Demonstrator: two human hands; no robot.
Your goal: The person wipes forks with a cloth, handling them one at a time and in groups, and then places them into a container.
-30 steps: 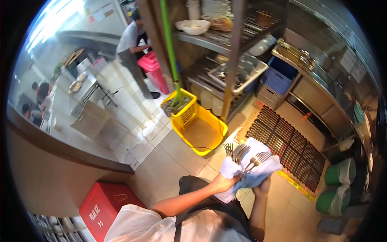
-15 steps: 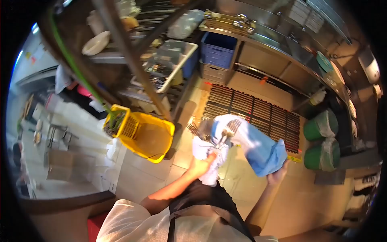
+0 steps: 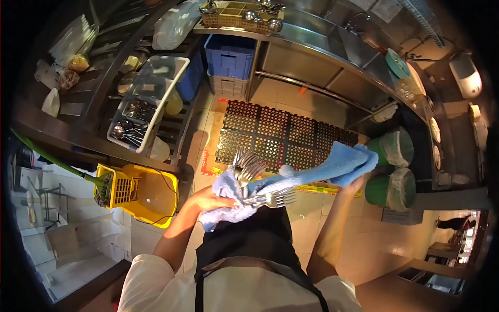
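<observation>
A bundle of metal forks [image 3: 248, 169] is gripped in my left hand [image 3: 212, 199], with a pale lavender cloth [image 3: 224, 214] bunched around the handles. Most tines point up and away, while a few forks stick out to the right. My right hand [image 3: 353, 186] is closed on the far end of a blue cloth [image 3: 322, 169]. That cloth runs twisted from the forks across to the right hand. The fingers of my right hand are partly hidden beneath the fabric.
A yellow mop bucket [image 3: 150, 197] stands on the left, below a rack holding a cutlery tub [image 3: 150, 104]. Ahead lies a black rubber mat [image 3: 280, 132]. Green bins [image 3: 390, 187] stand right, and a steel counter [image 3: 306, 65] with a yellow basket [image 3: 228, 18] runs along the back.
My view has turned to the right. The blue cloth, hanging wide before, is now drawn out into a twisted length between my hands, and some forks have tipped to the right.
</observation>
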